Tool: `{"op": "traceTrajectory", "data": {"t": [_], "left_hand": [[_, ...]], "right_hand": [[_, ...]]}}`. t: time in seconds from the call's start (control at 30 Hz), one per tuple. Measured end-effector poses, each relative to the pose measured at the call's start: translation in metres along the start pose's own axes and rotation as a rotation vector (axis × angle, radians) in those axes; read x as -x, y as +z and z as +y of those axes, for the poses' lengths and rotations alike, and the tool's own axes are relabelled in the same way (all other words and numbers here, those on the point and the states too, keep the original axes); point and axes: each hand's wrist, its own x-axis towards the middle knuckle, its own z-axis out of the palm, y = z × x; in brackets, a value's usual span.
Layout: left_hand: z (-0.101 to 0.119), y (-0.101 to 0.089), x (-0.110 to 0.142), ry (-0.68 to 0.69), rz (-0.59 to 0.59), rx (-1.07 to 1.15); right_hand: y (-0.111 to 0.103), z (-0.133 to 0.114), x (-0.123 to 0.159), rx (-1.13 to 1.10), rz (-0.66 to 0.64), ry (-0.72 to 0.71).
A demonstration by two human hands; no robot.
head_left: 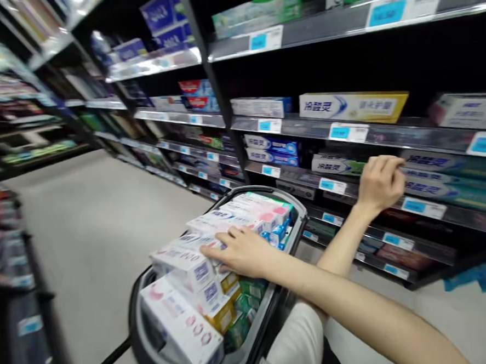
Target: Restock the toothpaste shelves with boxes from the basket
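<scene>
My arms cross over the lower right of the head view. My right hand [241, 252] lies across white toothpaste boxes in a full shopping basket [300, 214], its fingers spread on the box tops. Below it, a white box with pink print [181, 323] rests tilted at the basket's near end. Green boxes [239, 328] and a yellow box [224, 317] show under the white ones. My left hand [381, 182] is at a lower shelf with its fingers curled, beside stacked teal toothpaste boxes [440, 178]. Whatever those fingers grip is hidden.
Black shelves with blue-and-white price tags [349, 132] run along the right. A yellow-ended toothpaste box [353, 106] and blue boxes [271, 147] stand on them. Grey aisle floor [84, 213] stretches to the left, with another display [15, 295] at the left edge.
</scene>
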Motion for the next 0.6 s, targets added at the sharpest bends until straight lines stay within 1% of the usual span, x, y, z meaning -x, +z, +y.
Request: {"op": "traceTrajectory", "data": {"t": [0.07, 0.1, 0.17, 0.3, 0.43, 0.5, 0.6], "left_hand": [[0.000, 0.018, 0.001, -0.112, 0.106, 0.085], [0.000, 0.024, 0.002, -0.143, 0.155, 0.128], [-0.004, 0.031, 0.005, -0.157, 0.229, 0.200], [-0.012, 0.026, 0.007, -0.158, 0.338, 0.265], [-0.011, 0.023, 0.006, -0.118, 0.406, 0.279], [-0.008, 0.024, 0.006, -0.103, 0.415, 0.283], [-0.005, 0.025, 0.008, -0.105, 0.388, 0.278]], "right_hand": [[0.003, 0.002, -0.001, 0.042, 0.006, -0.016], [0.004, 0.003, -0.002, 0.071, 0.003, -0.032], [0.002, 0.002, -0.003, 0.139, -0.003, -0.073], [-0.002, -0.004, -0.001, 0.246, 0.036, -0.116], [-0.005, -0.009, 0.006, 0.276, 0.105, -0.058], [-0.009, -0.009, 0.011, 0.252, 0.110, -0.047], [-0.017, -0.009, 0.019, 0.222, 0.154, -0.045]]}}
